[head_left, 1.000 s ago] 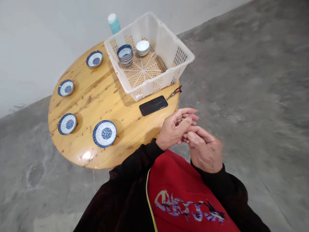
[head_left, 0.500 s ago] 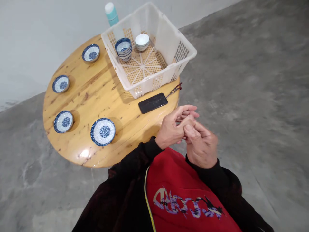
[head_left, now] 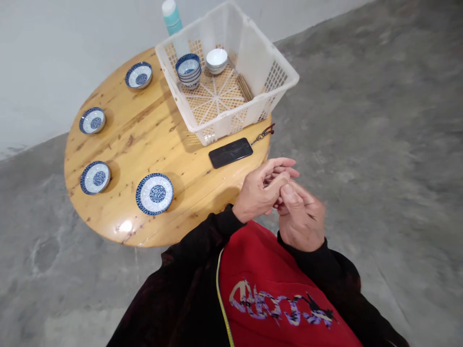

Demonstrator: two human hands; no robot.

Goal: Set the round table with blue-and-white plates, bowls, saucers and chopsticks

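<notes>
My left hand (head_left: 257, 193) and my right hand (head_left: 303, 222) meet in front of my chest, just off the near right edge of the round wooden table (head_left: 144, 135). The left hand's fingers are stretched out to the right. My right hand's fingers and thumb are wrapped round them. Neither hand holds an object. The nearest thing is a black phone (head_left: 230, 152), lying flat on the table just beyond my hands. A small set of keys (head_left: 264, 133) lies at the rim beside it.
A white plastic basket (head_left: 253, 58) at the table's far right holds a stack of blue bowls (head_left: 188, 70) and white bowls (head_left: 216, 60). Several blue-and-white dishes (head_left: 155, 193) ring the table's left side. A teal bottle (head_left: 171, 15) stands behind the basket. Grey concrete floor surrounds the table.
My right hand has closed in over the left hand's fingers. The view has shifted slightly; nothing on the table has moved.
</notes>
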